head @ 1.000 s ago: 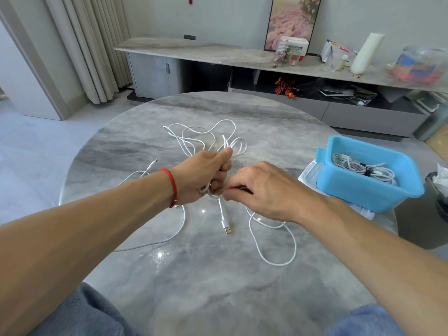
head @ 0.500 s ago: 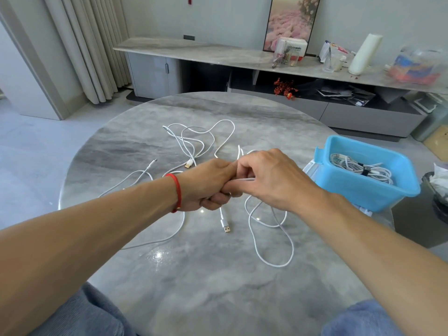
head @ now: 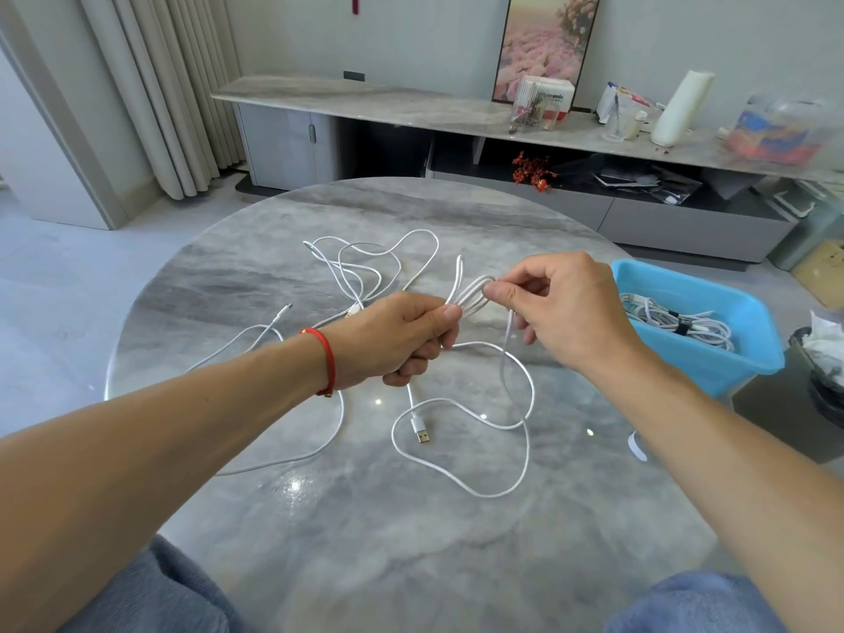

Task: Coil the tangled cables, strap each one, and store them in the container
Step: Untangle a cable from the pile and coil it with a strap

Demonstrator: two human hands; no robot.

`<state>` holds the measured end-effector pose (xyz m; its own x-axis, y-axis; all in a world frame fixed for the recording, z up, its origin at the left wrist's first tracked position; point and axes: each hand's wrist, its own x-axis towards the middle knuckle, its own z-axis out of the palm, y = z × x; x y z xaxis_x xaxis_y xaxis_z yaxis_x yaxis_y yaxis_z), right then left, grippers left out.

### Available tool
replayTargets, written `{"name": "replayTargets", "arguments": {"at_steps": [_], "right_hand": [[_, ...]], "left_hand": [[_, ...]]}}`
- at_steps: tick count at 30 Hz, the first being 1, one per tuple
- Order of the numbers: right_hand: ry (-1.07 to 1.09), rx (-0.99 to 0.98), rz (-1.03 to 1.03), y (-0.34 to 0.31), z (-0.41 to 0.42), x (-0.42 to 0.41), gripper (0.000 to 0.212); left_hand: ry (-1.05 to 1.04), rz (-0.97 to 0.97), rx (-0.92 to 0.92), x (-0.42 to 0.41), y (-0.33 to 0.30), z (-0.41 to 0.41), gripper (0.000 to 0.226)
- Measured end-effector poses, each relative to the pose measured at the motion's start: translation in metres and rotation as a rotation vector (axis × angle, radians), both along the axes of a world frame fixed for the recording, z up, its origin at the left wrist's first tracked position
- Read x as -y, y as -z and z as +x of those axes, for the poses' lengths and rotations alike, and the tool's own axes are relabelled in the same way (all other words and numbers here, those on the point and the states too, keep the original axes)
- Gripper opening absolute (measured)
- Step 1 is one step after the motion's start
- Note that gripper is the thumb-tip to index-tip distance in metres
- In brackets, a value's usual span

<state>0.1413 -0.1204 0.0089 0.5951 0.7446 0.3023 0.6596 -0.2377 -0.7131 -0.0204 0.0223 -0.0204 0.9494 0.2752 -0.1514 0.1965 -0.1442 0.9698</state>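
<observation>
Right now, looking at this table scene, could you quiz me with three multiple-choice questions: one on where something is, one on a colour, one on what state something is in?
1. Where is the tub relative to the person?
A. On the right side of the table
B. On the far left of the table
C. On the person's lap

2. What colour is the band on the left wrist?
A. Green
B. Red
C. Black

3. What is the right hand doing?
A. Lying flat on the table
B. Reaching into the tub
C. Pinching loops of white cable

Answers:
1. A, the blue tub sits at the table's right edge.
2. B, a red band circles that wrist.
3. C, its thumb and fingers pinch the loop ends, while the left hand grips the other end of the bundle.
</observation>
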Motion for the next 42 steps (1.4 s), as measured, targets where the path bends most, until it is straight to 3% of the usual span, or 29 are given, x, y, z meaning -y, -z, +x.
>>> {"name": "replayTargets", "arguments": {"at_steps": [5, 8, 14, 24, 26, 28, 30, 33, 35, 39, 42], "right_hand": [[-0.05, -0.374, 0.188, -0.002, -0.01, -0.006, 0.005], [-0.067, -0.448, 0.249, -0.003, -0.009, -0.007, 0.005], [-0.059, -0.334, 0.286, -0.002, -0.007, -0.008, 0.005], [0.003, -0.073, 0.262, 0.0, -0.003, -0.005, 0.002], [0.045, -0.082, 0.254, 0.001, -0.005, -0.006, 0.012], [0.122, -0.186, 0.186, 0.004, -0.012, -0.009, 0.026], [0.116, -0.429, 0.043, 0.004, -0.022, -0.013, 0.028], [-0.205, -0.805, -0.324, 0.01, -0.036, -0.008, 0.04], [-0.455, -0.835, -0.503, 0.017, -0.044, -0.004, 0.044], [-0.629, -0.953, -0.416, 0.017, -0.053, -0.007, 0.033], [-0.601, -0.737, -0.467, 0.015, -0.054, -0.011, 0.04]], "left_hand": [[-0.084, 0.246, 0.036, 0.002, 0.002, 0.0, 0.042], [-0.076, 0.147, 0.075, 0.006, 0.006, 0.001, 0.044], [-0.072, -0.127, 0.09, 0.016, 0.006, 0.009, 0.035], [-0.015, -0.016, 0.059, 0.026, 0.001, 0.016, 0.034], [-0.042, -0.052, 0.093, 0.026, 0.001, 0.016, 0.033], [-0.144, -0.104, 0.135, 0.023, 0.002, 0.017, 0.032], [-0.261, -0.217, 0.162, 0.019, 0.003, 0.017, 0.031], [-0.408, -0.361, 0.193, 0.01, 0.003, 0.016, 0.031], [-0.464, -0.456, 0.223, 0.004, 0.001, 0.014, 0.032], [-0.499, -0.618, 0.248, -0.003, -0.006, 0.01, 0.033], [-0.453, -0.726, 0.259, -0.004, -0.013, 0.01, 0.035]]}}
